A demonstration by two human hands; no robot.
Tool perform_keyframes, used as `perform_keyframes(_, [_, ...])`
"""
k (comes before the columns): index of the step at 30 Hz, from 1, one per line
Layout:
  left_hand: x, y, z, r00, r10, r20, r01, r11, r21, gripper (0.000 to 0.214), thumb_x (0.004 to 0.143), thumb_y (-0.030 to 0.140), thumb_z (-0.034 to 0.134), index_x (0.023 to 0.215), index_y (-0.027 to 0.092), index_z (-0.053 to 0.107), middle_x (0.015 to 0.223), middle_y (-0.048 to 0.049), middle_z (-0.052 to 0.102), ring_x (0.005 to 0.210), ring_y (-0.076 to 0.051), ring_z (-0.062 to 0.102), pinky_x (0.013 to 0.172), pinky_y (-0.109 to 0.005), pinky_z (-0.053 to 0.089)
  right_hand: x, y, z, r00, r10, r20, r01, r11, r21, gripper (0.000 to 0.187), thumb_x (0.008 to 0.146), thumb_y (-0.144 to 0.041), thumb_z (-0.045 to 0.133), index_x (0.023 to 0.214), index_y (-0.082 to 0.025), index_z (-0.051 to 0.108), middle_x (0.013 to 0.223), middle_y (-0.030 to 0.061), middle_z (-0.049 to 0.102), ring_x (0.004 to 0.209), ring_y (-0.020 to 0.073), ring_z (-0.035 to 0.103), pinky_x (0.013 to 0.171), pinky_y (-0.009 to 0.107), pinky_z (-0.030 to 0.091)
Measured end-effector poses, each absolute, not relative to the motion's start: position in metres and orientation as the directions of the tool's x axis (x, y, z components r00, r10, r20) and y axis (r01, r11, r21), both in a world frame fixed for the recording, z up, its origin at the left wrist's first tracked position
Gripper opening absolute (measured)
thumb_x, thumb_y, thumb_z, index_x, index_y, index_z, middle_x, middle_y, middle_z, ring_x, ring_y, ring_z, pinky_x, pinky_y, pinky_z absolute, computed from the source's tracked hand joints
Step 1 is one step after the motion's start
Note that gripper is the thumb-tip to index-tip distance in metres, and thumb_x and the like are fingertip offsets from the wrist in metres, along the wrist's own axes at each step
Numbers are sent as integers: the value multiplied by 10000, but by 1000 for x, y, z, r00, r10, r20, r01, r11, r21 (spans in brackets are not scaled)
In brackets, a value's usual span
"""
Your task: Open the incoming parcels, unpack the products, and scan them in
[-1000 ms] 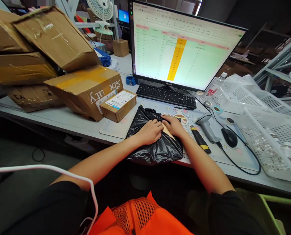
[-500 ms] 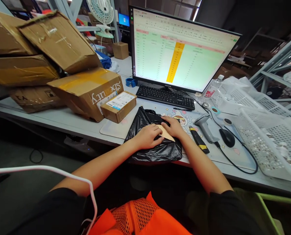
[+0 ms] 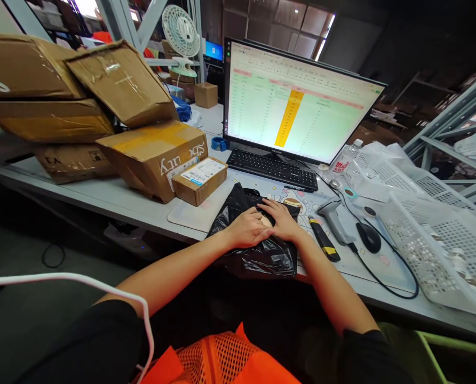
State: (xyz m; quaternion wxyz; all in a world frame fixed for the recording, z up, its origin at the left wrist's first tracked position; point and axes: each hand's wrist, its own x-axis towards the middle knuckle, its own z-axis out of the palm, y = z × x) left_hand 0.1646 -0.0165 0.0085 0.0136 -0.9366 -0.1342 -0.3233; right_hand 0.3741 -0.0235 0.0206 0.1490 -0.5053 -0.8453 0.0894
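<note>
A crumpled black plastic bag (image 3: 266, 260) lies at the table's front edge, with part of it hanging over. Between my hands a small patch of a pale tan thing (image 3: 266, 221) shows on the bag; most of it is covered, so its kind is unclear. My left hand (image 3: 246, 229) has its fingers curled over the bag beside that patch, the thumb reaching towards my other hand. Across the bag's right part, my right hand (image 3: 281, 218) lies with its fingers stretched out flat. The two hands meet near the thumbs.
Cardboard boxes (image 3: 150, 154) are stacked on the left, with a small labelled box (image 3: 200, 180) in front. Behind the bag stand a keyboard (image 3: 272, 169) and monitor (image 3: 298, 106). To the right are a box cutter (image 3: 324, 239), barcode scanner (image 3: 336, 223), mouse (image 3: 368, 237) and white baskets (image 3: 434, 245).
The pale tan thing is more covered now. My hands have drawn closer together, and my left thumb has come up against my right hand. The camera view has tilted up slightly.
</note>
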Motion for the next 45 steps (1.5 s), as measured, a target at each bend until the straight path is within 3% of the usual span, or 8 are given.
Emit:
perform_keyframes(7, [169, -33, 17, 708, 206, 675, 267, -964, 14, 635, 1146, 449, 350, 686, 190, 703, 653, -63, 711, 699, -206, 605, 811, -405, 424, 325, -27, 52, -339, 934, 113, 941, 339, 19, 517, 1064, -204, 430, 1566, -187, 553, 1592, 140, 574, 1434, 293, 545, 1189, 433, 393])
perform_keyframes(11, [169, -40, 33, 829, 185, 528, 231, -973, -22, 618, 1133, 468, 424, 679, 177, 726, 702, -77, 750, 746, -209, 669, 855, -382, 466, 324, -25, 63, -302, 950, 83, 953, 299, 48, 471, 1049, -255, 481, 1502, -237, 611, 1372, 116, 729, 1199, 286, 685, 984, 368, 494])
perform_keyframes(16, [162, -73, 58, 891, 334, 307, 363, -931, -42, 690, 1100, 597, 427, 664, 168, 747, 630, -116, 721, 629, -252, 695, 645, -367, 426, 348, -18, 74, -137, 982, 130, 988, 126, 88, 412, 1006, -210, 480, 1365, -186, 682, 1236, 171, 757, 1128, 317, 700, 903, 365, 480])
perform_keyframes(23, [128, -137, 64, 799, 343, 494, 417, -908, -44, 689, 1115, 589, 390, 663, 168, 695, 598, -88, 695, 569, -237, 680, 595, -354, 398, 364, -6, 80, -33, 991, 133, 994, 18, 112, 366, 1005, -206, 489, 1300, -238, 704, 1163, 135, 771, 1118, 307, 701, 886, 339, 465])
perform_keyframes(29, [80, -186, 37, 717, 412, 563, 398, -904, 154, 658, 1142, 485, 349, 588, 200, 559, 542, -18, 613, 522, -166, 605, 582, -345, 368, 387, -2, 84, 37, 992, 118, 995, -47, 86, 420, 1020, -151, 415, 1301, -158, 728, 1210, 223, 745, 1155, 348, 696, 925, 384, 488])
perform_keyframes(37, [48, -143, 18, 425, 903, 59, 769, -395, 503, 248, 1039, 313, 423, 1016, 205, 645, 955, -87, 777, 887, -275, 751, 774, -358, 501, 350, -12, 67, -174, 981, 87, 985, 174, 7, 488, 1001, -133, 483, 1449, -206, 663, 1381, 136, 705, 1273, 273, 639, 1041, 335, 466])
perform_keyframes(42, [50, -131, 10, 351, 936, 23, 672, -269, 690, 323, 928, 422, 625, 1164, 204, 592, 994, -85, 786, 952, -306, 768, 876, -415, 564, 317, -16, 57, -239, 969, 67, 968, 243, -62, 446, 1093, -378, 475, 1478, -215, 630, 1405, 117, 703, 1266, 270, 639, 1053, 346, 465])
perform_keyframes(45, [55, -133, 2, 349, 933, -88, 440, -81, 894, 489, 869, 528, 705, 1190, 184, 574, 987, -105, 784, 846, -288, 782, 768, -401, 617, 307, -17, 55, -203, 976, 79, 975, 209, -73, 417, 1095, -319, 422, 1401, -181, 670, 1342, 153, 722, 1233, 290, 649, 1023, 369, 467])
